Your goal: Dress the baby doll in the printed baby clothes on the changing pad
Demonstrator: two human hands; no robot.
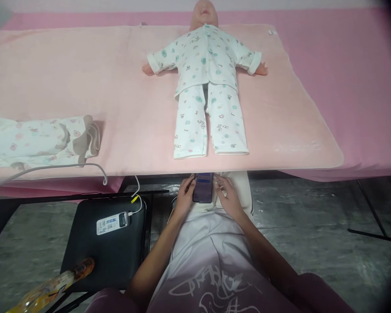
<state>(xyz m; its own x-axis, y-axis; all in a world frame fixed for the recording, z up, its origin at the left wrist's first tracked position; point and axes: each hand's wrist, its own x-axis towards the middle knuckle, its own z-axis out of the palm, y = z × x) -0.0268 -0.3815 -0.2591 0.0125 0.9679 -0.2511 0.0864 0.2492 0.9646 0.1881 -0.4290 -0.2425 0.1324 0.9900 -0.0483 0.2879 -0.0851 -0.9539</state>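
Low over my lap, just in front of the table edge, is a dark smartphone (203, 191) with part of its screen lit. My left hand (186, 194) grips its left side, thumb along the edge. At the right side, my right hand (227, 195) has its curled fingertips against the phone's upper edge, while the thumb sits slightly apart. The phone's top end is partly hidden by the table edge. Beyond it, a baby doll (204, 15) lies face up in a white patterned jacket (207, 56) and matching trousers (192, 121).
A pink mat (127, 87) covers much of the table. Folded patterned baby clothing (35, 141) lies at the left, near a grey cable (61, 165). On a black stool (107, 256) rests a white power bank (112, 223) with a cord; a drink bottle (48, 291) is beside it.
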